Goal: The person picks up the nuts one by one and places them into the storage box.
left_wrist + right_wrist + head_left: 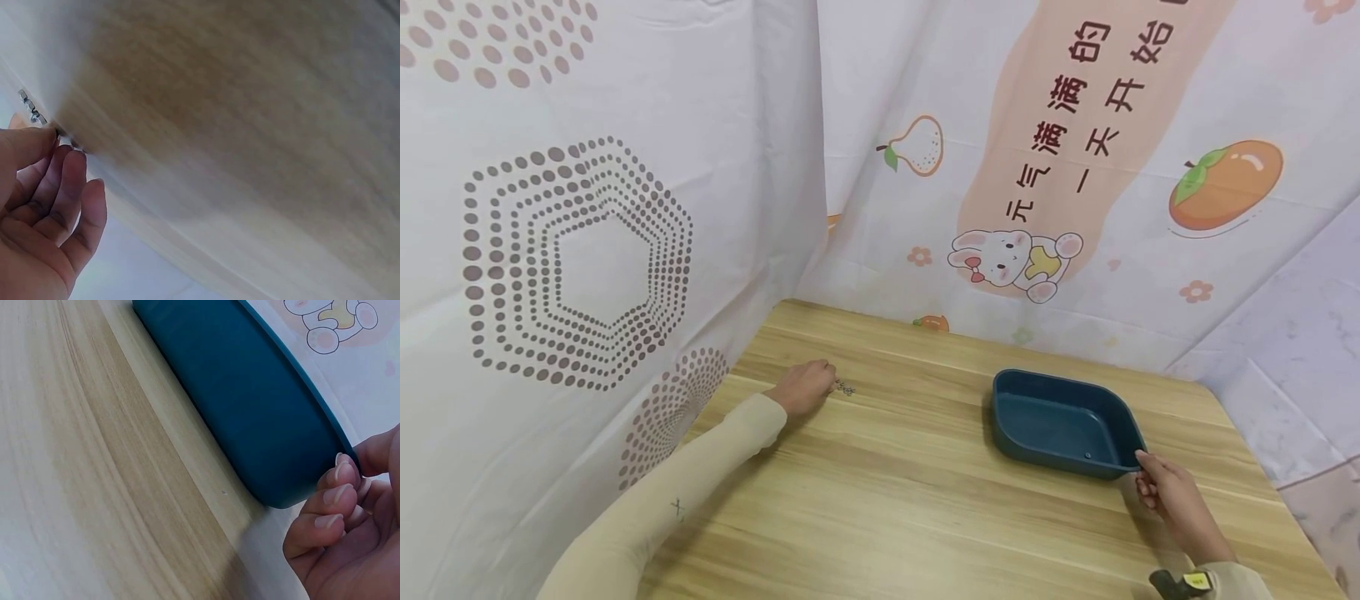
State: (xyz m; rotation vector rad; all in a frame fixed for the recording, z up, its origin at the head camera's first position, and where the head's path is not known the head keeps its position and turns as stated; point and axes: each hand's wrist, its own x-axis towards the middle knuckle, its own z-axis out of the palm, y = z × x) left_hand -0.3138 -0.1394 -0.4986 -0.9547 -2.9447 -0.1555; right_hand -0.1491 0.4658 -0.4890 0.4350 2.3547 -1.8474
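At the left of the table, my left hand (805, 387) reaches down to a small cluster of metal nuts (846, 388). In the left wrist view, thumb and forefinger pinch a small dark metal piece, apparently a nut (58, 132), mostly hidden by the fingertips. More nuts (31, 107) lie just beyond the thumb. On the right stands a dark teal plastic box (1060, 417), open at the top. A single small nut (1087, 456) lies on its floor. My right hand (1176, 500) grips the box's near right corner, thumb over the rim and fingers curled beneath it.
The wooden table (865, 500) spreads between the two hands. A white patterned cloth (760, 167) hangs along the left side, and a printed curtain (910, 250) hangs behind the table's back edge.
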